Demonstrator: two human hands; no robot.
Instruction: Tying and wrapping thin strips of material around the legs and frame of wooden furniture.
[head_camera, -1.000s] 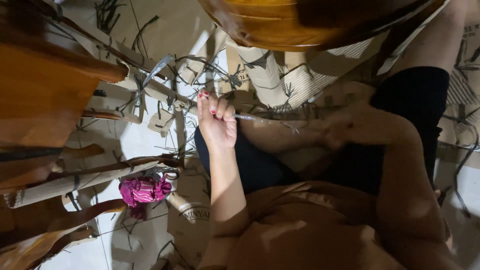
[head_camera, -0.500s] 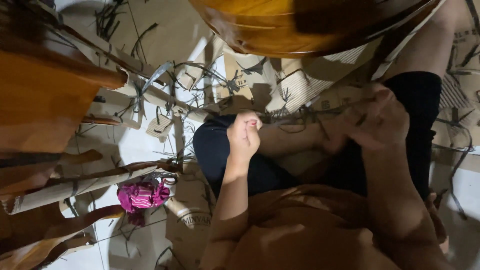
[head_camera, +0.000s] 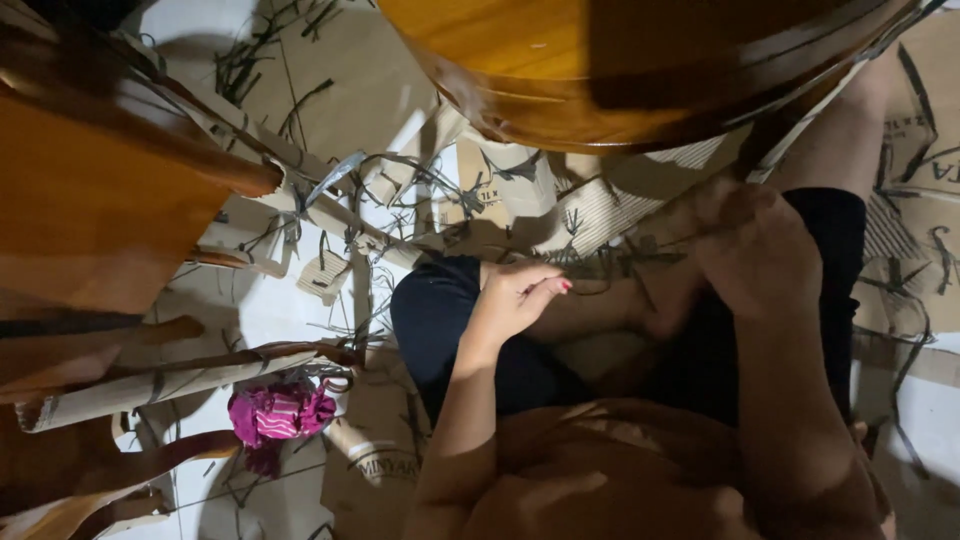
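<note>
L hand (head_camera: 515, 300) loosely curled, R hand (head_camera: 755, 250) pinching dark strip (head_camera: 600, 268) lying crosswise btwn them, nearer R.

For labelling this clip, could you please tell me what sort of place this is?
Probably the floor of a home used as a craft space: flattened brown cardboard sheets cover a pale floor, thin dark strips lie scattered, and glossy orange-brown wooden furniture stands close above the seated person's left hand.
</note>
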